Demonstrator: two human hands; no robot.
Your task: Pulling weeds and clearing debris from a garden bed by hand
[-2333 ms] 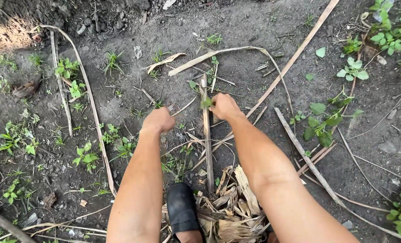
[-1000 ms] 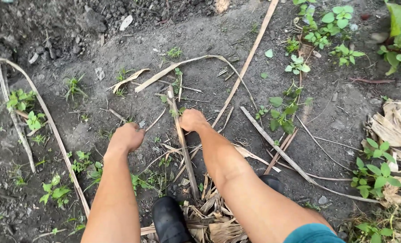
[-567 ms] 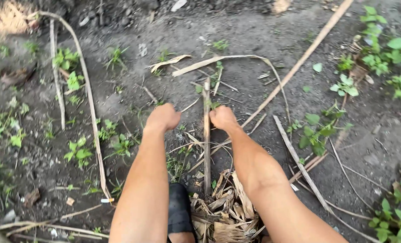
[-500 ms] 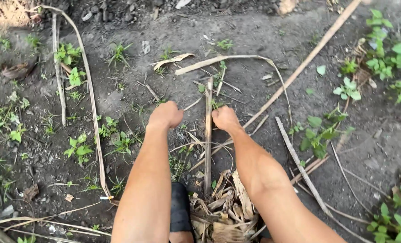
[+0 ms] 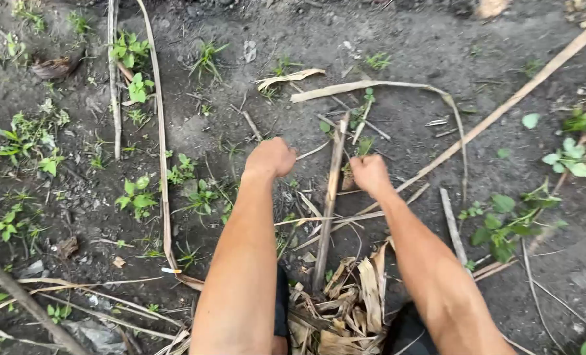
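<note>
Dark bare soil (image 5: 405,39), scattered green weeds (image 5: 135,197)

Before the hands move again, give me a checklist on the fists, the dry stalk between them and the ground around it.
1. Left hand closed in a fist on the dark soil: ok.
2. Right hand closed just right of the long dry brown stalk: ok.
3. Something gripped inside either fist: cannot tell, the fingers are turned away.
4. Stalk lying free between the hands: ok, neither hand covers it.
5. Small green weed sprigs beyond the right hand within reach: ok.
6. Heap of dry brown husks at the stalk's near end, away from both hands: ok.
</note>
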